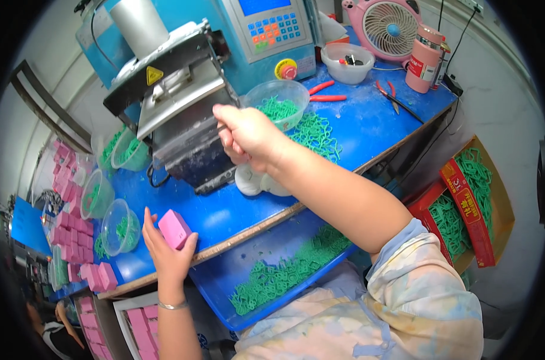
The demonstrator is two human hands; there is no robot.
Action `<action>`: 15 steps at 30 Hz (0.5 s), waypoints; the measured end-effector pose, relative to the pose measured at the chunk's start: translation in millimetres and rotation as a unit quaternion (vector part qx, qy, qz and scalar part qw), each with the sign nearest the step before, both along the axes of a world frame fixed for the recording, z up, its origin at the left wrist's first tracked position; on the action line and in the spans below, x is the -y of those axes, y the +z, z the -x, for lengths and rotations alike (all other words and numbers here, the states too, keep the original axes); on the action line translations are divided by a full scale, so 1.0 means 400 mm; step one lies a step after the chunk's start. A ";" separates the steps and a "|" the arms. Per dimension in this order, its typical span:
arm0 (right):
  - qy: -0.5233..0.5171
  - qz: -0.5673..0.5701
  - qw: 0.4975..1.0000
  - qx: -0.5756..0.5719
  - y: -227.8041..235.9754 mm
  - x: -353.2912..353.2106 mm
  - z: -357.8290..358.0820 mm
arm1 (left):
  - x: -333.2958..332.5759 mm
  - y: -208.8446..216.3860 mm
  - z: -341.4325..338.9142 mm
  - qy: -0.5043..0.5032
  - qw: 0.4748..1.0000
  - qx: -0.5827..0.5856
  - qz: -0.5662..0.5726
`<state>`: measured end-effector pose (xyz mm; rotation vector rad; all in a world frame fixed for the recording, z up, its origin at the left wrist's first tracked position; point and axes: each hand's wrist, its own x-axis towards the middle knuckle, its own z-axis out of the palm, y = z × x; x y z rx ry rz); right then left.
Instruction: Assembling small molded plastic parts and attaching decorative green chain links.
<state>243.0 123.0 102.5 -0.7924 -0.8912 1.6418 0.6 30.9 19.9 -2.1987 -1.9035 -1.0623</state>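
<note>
My left hand (167, 252) is at the front edge of the blue table, its thumb and fingers around a small pink rectangular block (174, 229). My right hand (248, 135) is raised in front of the black press base (191, 147) of a teal machine, its fingers curled closed. Whatever those fingers hold is too hidden to name. Below the right wrist, a white rounded object (248, 180) is partly covered by my arm. Green looped pieces (314, 135) lie in a pile just beyond my right forearm, beside a clear bowl (299, 99) with more of them.
Stacked pink blocks (68, 234) and clear tubs (120, 228) stand at left. A blue tray (215, 300) of green pieces sits below the table edge. Red-handled pliers (393, 99), a pink fan (392, 30) and a bottle (425, 60) are back right; red boxes (471, 210) stand lower right.
</note>
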 end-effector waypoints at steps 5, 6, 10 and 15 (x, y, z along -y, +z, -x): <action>-0.010 -0.005 1.000 -0.005 -0.010 -0.016 0.017 | 0.008 0.009 0.063 -0.072 0.997 -0.029 0.023; -0.014 0.027 0.999 -0.015 0.004 -0.015 0.014 | 0.028 0.026 0.064 -0.091 0.995 -0.027 0.017; 0.106 -0.081 0.991 0.022 -0.017 -0.030 -0.028 | 0.155 0.092 0.198 0.050 0.992 -0.052 -0.102; 0.138 -0.062 0.989 -0.006 -0.012 -0.035 -0.042 | 0.397 0.094 0.451 0.376 0.909 -0.124 -0.132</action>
